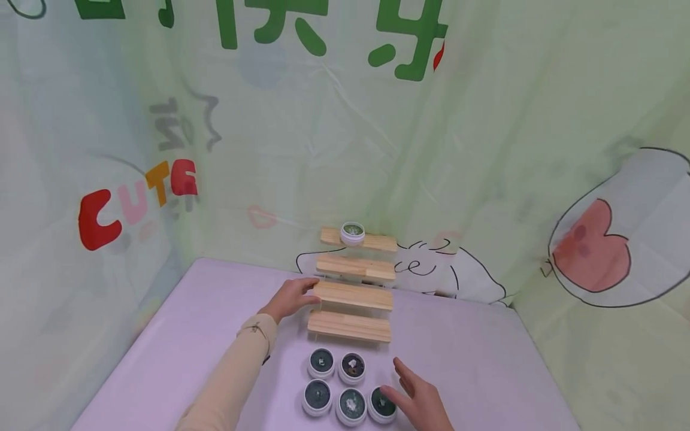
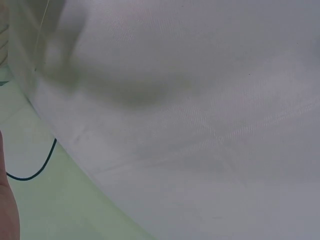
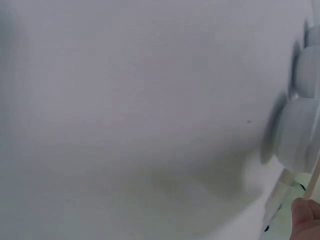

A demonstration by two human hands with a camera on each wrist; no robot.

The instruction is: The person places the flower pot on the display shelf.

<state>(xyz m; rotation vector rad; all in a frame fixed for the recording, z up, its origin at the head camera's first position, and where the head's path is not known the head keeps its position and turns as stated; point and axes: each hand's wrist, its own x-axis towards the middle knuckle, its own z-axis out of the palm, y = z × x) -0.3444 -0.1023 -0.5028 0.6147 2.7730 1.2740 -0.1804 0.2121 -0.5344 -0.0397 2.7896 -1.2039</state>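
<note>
A four-step wooden display rack (image 1: 353, 296) stands near the back of the table. My left hand (image 1: 291, 298) holds the left end of its third plank from the top, fingers at the back edge and thumb at the front. In the left wrist view only a sliver of that hand (image 2: 7, 210) shows. My right hand (image 1: 417, 398), thumb and fingers spread, hovers at the right-hand small white round jar (image 1: 383, 406), whose top is dark green. Whether it touches that jar is unclear. Another white jar (image 1: 353, 233) with a green patterned top sits on the highest step.
Several more white jars (image 1: 318, 395) with dark tops are grouped in front of the rack. The pale table (image 1: 458, 341) extends to both sides. A printed cloth (image 1: 302, 149) hangs behind and at the sides, close to the rack's back.
</note>
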